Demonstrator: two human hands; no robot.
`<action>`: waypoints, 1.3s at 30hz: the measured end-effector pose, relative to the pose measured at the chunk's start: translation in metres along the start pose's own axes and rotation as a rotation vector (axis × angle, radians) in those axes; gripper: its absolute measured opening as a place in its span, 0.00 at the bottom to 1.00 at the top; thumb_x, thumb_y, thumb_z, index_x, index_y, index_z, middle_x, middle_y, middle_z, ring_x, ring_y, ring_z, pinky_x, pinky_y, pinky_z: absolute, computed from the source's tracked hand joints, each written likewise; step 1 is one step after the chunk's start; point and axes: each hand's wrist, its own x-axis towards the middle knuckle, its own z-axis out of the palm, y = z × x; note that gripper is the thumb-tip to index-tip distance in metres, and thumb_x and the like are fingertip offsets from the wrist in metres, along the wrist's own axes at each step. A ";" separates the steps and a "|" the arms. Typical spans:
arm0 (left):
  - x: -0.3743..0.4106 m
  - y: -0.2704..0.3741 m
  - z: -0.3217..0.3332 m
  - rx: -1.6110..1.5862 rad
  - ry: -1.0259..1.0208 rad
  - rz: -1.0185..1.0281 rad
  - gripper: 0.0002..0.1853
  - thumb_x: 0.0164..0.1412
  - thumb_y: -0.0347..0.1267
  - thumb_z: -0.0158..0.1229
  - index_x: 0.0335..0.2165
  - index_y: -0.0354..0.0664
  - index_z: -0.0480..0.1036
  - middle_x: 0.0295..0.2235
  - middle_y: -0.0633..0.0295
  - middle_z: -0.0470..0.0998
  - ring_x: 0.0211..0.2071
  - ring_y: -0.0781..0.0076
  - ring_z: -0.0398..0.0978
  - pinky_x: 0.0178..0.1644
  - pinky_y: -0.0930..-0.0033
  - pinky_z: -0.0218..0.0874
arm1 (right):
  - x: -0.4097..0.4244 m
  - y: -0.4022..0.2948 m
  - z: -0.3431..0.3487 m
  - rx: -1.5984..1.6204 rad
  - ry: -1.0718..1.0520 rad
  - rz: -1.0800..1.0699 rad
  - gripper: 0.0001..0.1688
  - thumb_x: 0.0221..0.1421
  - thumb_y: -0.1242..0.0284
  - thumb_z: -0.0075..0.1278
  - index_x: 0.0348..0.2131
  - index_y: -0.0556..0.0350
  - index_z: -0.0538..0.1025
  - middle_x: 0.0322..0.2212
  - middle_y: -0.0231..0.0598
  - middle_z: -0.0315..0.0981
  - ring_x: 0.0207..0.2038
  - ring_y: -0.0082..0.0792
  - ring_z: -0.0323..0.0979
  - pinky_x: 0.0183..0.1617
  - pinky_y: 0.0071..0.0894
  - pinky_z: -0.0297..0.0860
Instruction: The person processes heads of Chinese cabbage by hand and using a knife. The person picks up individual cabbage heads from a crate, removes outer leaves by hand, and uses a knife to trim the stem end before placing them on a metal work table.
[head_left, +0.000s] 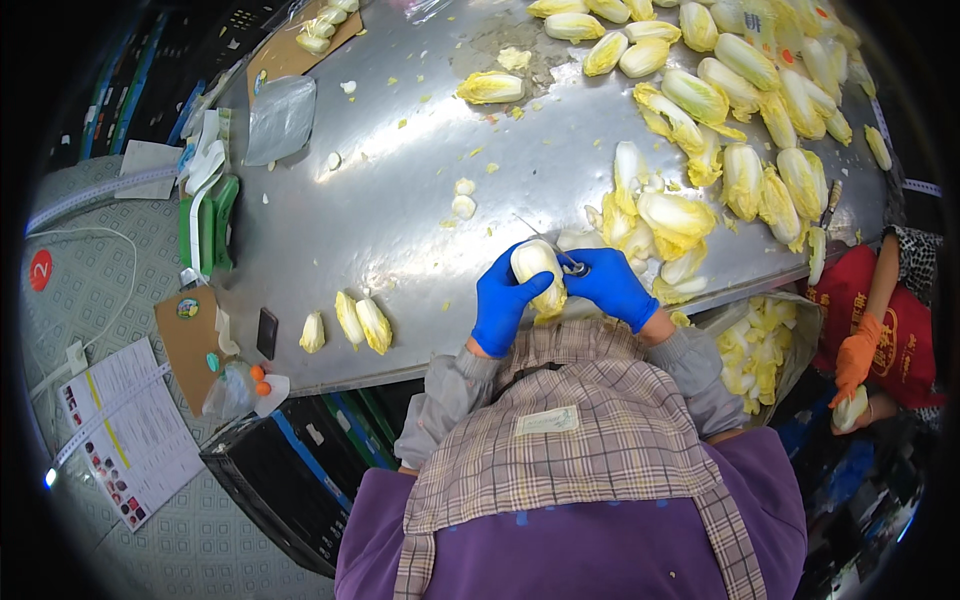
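Note:
Both of my hands wear blue gloves and meet at the near edge of the metal table (360, 225). My left hand (504, 300) is wrapped around a small napa cabbage (537, 271), its pale base turned away from me. A knife (547, 241) is gripped in my right hand (611, 289), its thin blade pointing up and left beside the cabbage. Just past my right hand lies a pile of loose cabbage leaves (637, 232), with a yellow cabbage (675, 214) on it. Two cut cabbage ends (464, 206) rest on the metal beyond my left hand.
Many napa cabbages (739, 90) crowd the table's far right. Several small ones (363, 322) lie at left, near a dark phone (267, 334). A green tape dispenser (210, 225) stands at the left edge. Below right, a sack (757, 352) holds leaves; beside it a co-worker's orange-gloved hand (856, 356) holds a cabbage.

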 end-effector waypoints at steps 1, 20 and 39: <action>0.001 0.000 0.001 0.006 0.008 0.005 0.29 0.56 0.26 0.65 0.55 0.31 0.68 0.47 0.55 0.77 0.47 0.67 0.76 0.52 0.66 0.68 | 0.001 0.000 0.001 -0.040 0.021 -0.013 0.22 0.48 0.68 0.62 0.44 0.58 0.80 0.32 0.48 0.81 0.32 0.36 0.80 0.38 0.31 0.73; 0.015 -0.010 -0.005 -0.101 -0.002 -0.167 0.28 0.59 0.29 0.63 0.56 0.32 0.67 0.47 0.55 0.76 0.47 0.67 0.75 0.51 0.67 0.68 | 0.009 -0.016 -0.012 0.177 -0.055 0.061 0.25 0.56 0.65 0.61 0.48 0.63 0.78 0.37 0.42 0.81 0.38 0.24 0.77 0.43 0.23 0.73; 0.022 -0.015 0.012 0.222 0.028 -0.048 0.28 0.56 0.29 0.67 0.53 0.32 0.68 0.45 0.56 0.77 0.44 0.70 0.77 0.47 0.69 0.70 | 0.010 -0.010 -0.002 -0.359 0.201 -0.068 0.15 0.48 0.68 0.57 0.39 0.49 0.82 0.29 0.46 0.79 0.31 0.47 0.78 0.34 0.39 0.73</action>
